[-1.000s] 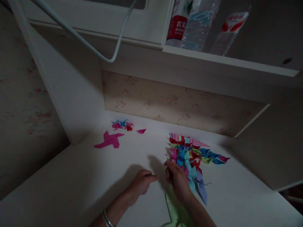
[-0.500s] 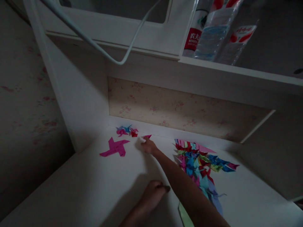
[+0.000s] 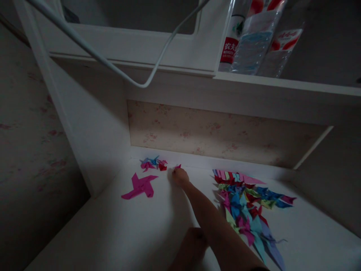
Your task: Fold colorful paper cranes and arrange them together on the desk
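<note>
My right hand (image 3: 179, 176) is stretched far forward over the white desk (image 3: 113, 229), its fingers closed round a small pink folded paper piece (image 3: 177, 166). Just left of it lies a little cluster of small folded paper pieces (image 3: 153, 163) in blue, pink and red. A pink paper cross shape (image 3: 140, 185) lies further left. My left hand (image 3: 191, 246) rests on the desk near me, its fingers curled under, dark and partly behind my right forearm. A pile of many-coloured folded papers (image 3: 245, 203) lies to the right of my arm.
A shelf (image 3: 282, 84) overhangs the desk and carries plastic water bottles (image 3: 254, 34). A white cable (image 3: 126, 71) hangs in a loop above. A white side panel (image 3: 93, 124) bounds the desk on the left; floral wallpaper (image 3: 211, 133) backs it.
My right hand left the coloured pile, reached forward left to the small pink piece and closed on it. My left hand drew back toward me. The view tilted up a little.
</note>
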`<control>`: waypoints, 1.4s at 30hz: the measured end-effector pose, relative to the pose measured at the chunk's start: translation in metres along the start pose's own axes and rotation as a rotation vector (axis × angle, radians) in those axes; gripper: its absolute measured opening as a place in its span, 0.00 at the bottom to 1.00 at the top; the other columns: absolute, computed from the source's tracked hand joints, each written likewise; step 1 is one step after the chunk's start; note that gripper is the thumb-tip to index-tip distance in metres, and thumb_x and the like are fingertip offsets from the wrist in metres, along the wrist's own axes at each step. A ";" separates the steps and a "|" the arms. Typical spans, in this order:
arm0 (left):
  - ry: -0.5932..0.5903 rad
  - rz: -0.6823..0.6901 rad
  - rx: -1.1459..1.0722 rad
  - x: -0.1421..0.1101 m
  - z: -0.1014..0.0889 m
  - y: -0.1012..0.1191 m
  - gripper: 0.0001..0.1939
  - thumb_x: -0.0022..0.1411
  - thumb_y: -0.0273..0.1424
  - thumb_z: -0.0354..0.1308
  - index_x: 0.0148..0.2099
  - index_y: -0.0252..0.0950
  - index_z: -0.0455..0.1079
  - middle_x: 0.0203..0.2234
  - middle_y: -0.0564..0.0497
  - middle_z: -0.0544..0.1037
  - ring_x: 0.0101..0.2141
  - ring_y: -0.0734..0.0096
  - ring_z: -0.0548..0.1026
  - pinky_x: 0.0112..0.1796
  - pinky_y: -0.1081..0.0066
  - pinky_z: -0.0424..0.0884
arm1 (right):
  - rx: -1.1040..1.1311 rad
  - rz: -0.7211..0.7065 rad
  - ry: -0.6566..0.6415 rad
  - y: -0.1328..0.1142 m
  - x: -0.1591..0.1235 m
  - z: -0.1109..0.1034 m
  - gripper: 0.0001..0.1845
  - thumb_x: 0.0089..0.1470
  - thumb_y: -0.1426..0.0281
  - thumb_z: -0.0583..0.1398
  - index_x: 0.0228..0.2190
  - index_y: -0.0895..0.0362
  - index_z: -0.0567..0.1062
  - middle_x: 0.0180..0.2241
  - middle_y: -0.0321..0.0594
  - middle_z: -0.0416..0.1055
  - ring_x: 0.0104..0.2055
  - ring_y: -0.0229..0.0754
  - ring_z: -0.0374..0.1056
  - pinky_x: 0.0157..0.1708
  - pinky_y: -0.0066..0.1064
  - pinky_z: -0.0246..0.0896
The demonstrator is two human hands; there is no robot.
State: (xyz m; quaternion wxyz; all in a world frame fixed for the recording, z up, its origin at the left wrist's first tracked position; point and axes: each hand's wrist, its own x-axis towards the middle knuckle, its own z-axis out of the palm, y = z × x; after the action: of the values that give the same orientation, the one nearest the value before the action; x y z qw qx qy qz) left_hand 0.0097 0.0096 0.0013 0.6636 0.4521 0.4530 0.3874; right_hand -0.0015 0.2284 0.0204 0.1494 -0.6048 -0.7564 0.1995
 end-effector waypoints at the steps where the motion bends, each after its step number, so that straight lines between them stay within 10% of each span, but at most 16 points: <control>1: 0.020 0.012 0.004 0.000 -0.001 -0.001 0.17 0.48 0.41 0.62 0.17 0.35 0.68 0.13 0.53 0.66 0.22 0.69 0.64 0.24 0.70 0.55 | 0.028 -0.004 0.017 0.001 -0.003 -0.002 0.17 0.59 0.65 0.58 0.48 0.60 0.69 0.48 0.45 0.68 0.45 0.45 0.68 0.43 0.42 0.67; 11: 0.186 -0.101 -0.247 0.007 -0.008 -0.004 0.22 0.46 0.48 0.60 0.20 0.40 0.53 0.09 0.65 0.48 0.10 0.83 0.44 0.15 0.74 0.38 | 0.546 -0.061 0.261 0.025 -0.106 -0.053 0.23 0.52 0.50 0.56 0.18 0.55 0.65 0.17 0.30 0.62 0.21 0.36 0.60 0.24 0.27 0.54; 22: -0.086 0.091 -0.195 -0.015 0.000 0.008 0.21 0.55 0.50 0.56 0.34 0.34 0.67 0.25 0.57 0.68 0.15 0.84 0.59 0.17 0.77 0.55 | 1.349 -0.078 0.128 0.094 -0.262 -0.063 0.17 0.44 0.65 0.67 0.32 0.53 0.65 0.21 0.26 0.57 0.20 0.33 0.53 0.21 0.25 0.49; 42: 0.301 0.223 0.167 -0.012 -0.004 0.010 0.25 0.51 0.51 0.60 0.38 0.33 0.73 0.13 0.60 0.61 0.16 0.77 0.58 0.19 0.76 0.52 | 1.060 0.064 0.264 0.109 -0.264 -0.039 0.18 0.52 0.55 0.61 0.30 0.58 0.75 0.16 0.32 0.63 0.20 0.36 0.58 0.22 0.27 0.51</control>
State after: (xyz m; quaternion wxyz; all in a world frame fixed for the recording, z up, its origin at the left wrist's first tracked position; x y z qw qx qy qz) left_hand 0.0012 0.0026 0.0129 0.5015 0.4901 0.5247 0.4827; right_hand 0.1689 -0.0033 0.0066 0.5213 -0.4893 -0.5080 0.4804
